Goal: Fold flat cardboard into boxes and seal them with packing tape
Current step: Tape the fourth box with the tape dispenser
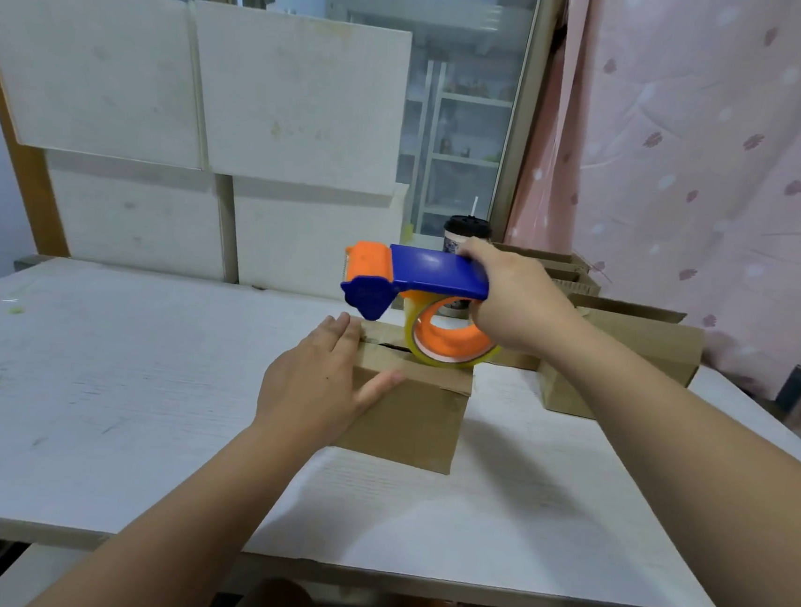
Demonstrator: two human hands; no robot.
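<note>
**A box is held down and a tape tool is held over it**

A small brown box (407, 411) is stood near the middle of the white table (137, 376). Its top flaps are folded down, and a thin dark gap is seen between them.

The left grip (317, 383) is laid open on the left side of the box. Its fingers are kept straight and flat along the top edge, and the thumb is spread out across the front edge.

The right grip (516, 299) is closed round the back of the blue and orange tape tool (436, 270). The tool is held over the box with its orange end pointed to the left. The tape roll (448, 342) is hung low over the right part of the box top. It cannot be told if the roll is touching the box.

A cup (466, 234) with a dark lid is stood behind the tool. More brown boxes (629, 345) are seen on the right of the table.
</note>
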